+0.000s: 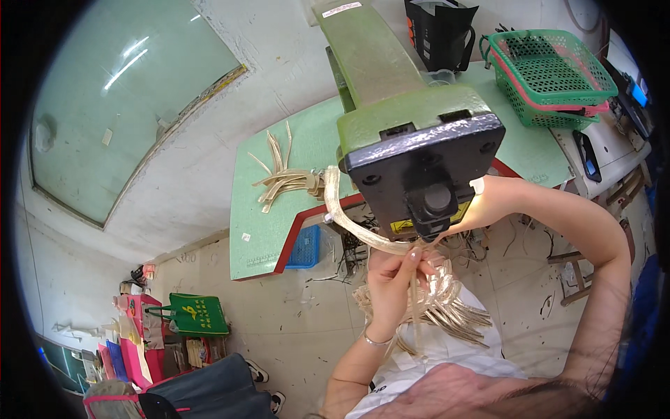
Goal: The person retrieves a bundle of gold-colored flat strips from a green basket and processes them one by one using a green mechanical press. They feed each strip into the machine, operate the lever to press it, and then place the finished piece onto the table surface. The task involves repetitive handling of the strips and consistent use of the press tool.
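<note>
Just below the head of a green and black machine (pixel 422 150), my left hand (pixel 392 276) pinches a gold strap (pixel 416 307) between thumb and fingers. A long pale gold band (pixel 356 229) curves from the table to the same spot under the machine's head. My right hand (pixel 481 207) reaches in from the right beside the machine's head; its fingers are mostly hidden behind the head, so their grip does not show. A bundle of shiny gold straps (pixel 453 307) lies across my lap, over white cloth, close to my left hand.
More gold straps (pixel 289 183) lie on the green table (pixel 262 230), which has a cut-out with a red edge. Stacked green and pink baskets (pixel 551 70) and a black bag (pixel 440 31) stand behind. Below are a blue crate (pixel 304 248) and a green bag (pixel 197 314). Scraps litter the floor.
</note>
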Available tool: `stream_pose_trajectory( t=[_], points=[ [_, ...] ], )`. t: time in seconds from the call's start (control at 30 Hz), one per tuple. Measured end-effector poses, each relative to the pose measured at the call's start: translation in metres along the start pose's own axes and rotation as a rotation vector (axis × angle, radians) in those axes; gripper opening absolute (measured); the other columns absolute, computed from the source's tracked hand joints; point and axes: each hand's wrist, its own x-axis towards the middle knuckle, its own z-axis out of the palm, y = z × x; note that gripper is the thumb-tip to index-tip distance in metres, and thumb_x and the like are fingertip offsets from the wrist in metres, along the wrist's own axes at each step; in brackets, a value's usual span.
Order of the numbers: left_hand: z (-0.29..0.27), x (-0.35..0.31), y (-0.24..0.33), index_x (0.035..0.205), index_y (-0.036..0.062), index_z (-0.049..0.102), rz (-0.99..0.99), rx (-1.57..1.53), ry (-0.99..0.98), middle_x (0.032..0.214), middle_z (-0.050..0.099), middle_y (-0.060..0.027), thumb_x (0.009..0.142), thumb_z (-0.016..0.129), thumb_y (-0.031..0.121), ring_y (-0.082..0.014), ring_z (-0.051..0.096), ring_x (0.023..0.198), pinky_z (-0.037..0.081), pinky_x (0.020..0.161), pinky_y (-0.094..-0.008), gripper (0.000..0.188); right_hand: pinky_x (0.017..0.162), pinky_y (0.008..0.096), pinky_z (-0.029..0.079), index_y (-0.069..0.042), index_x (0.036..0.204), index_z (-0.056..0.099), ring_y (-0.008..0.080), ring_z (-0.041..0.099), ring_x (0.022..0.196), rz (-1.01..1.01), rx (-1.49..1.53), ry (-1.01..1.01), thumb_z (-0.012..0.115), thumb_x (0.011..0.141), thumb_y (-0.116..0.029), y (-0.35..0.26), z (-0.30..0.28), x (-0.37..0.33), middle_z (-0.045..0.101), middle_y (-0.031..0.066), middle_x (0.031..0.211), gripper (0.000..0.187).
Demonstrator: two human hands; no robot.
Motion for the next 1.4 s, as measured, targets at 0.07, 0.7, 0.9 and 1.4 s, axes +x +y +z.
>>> stream_pose_trajectory(
  t=[0.07, 0.7, 0.9, 1.4],
  points=[
    [-0.009, -0.003, 0.005, 0.087, -0.0053, 0.064, -0.010, 0.036, 0.029, 0.064, 0.061, -0.0078, 0.093, 0.055, 0.018, -0.0096, 0.051, 0.048, 0.039, 0.045, -0.0198, 0.025, 0.090, 0.0323, 0.044, -0.009, 0.120, 0.055, 0.0227, 0.054, 0.107, -0.127, -0.097, 0.133, 0.062, 0.084, -0.035, 0.009, 0.008, -0.003, 0.056, 0.0088, 0.118, 0.045],
    [-0.020, -0.006, 0.000, 0.100, -0.0024, 0.066, 0.143, 0.399, -0.139, 0.082, 0.066, -0.0048, 0.090, 0.057, 0.008, -0.0075, 0.060, 0.067, 0.045, 0.059, -0.0187, 0.017, 0.063, 0.0336, 0.044, -0.003, 0.111, 0.059, 0.0257, 0.054, 0.071, -0.086, 0.189, 0.244, 0.059, 0.084, -0.007, 0.009, 0.071, -0.043, 0.053, 0.0116, 0.080, 0.028],
    [-0.002, 0.014, 0.010, 0.094, -0.0030, 0.066, -0.101, 0.178, -0.224, 0.074, 0.066, -0.0047, 0.094, 0.053, 0.020, -0.0067, 0.058, 0.059, 0.038, 0.050, -0.0169, 0.027, 0.044, 0.0243, 0.030, -0.001, 0.076, 0.057, 0.0049, 0.037, 0.047, 0.451, 0.814, 0.306, 0.055, 0.092, -0.023, 0.019, 0.063, -0.058, 0.044, -0.0014, 0.054, 0.027],
    [-0.016, -0.010, -0.001, 0.085, -0.0022, 0.065, -0.034, -0.075, 0.051, 0.063, 0.061, -0.0038, 0.094, 0.052, 0.019, -0.0062, 0.052, 0.051, 0.031, 0.045, -0.0159, 0.027, 0.047, 0.0206, 0.039, 0.002, 0.094, 0.067, 0.0029, 0.049, 0.054, 0.311, 0.648, 0.414, 0.061, 0.087, -0.014, -0.005, 0.069, -0.029, 0.060, 0.0010, 0.063, 0.018]
  ],
)
